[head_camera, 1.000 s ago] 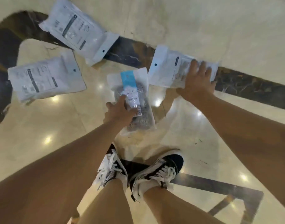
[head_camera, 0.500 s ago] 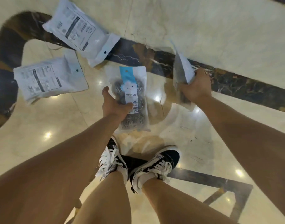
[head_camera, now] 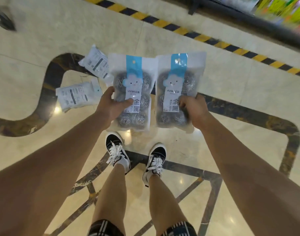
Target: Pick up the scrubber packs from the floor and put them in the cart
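My left hand [head_camera: 111, 106] grips one scrubber pack [head_camera: 133, 79], a clear bag of steel-wool balls with a blue cloud label, held face up above the floor. My right hand [head_camera: 194, 108] grips a second, matching scrubber pack [head_camera: 178, 77] right beside the first. Two more scrubber packs lie face down on the marble floor to the left: one white pack [head_camera: 96, 63] partly behind the left-hand pack, another white pack [head_camera: 76, 95] nearer my left wrist. No cart can be made out with certainty.
A yellow-and-black striped line [head_camera: 188, 33] crosses the floor ahead. A dark bar [head_camera: 248, 23] and blurred colourful goods [head_camera: 282, 9] fill the top right. My feet in black sneakers [head_camera: 118, 154] stand on the marble floor [head_camera: 35, 53] just below the packs.
Both hands lifted their packs off the floor and turned them face up, side by side. The view rose and tilted forward, bringing the striped line and the dark bar into sight.
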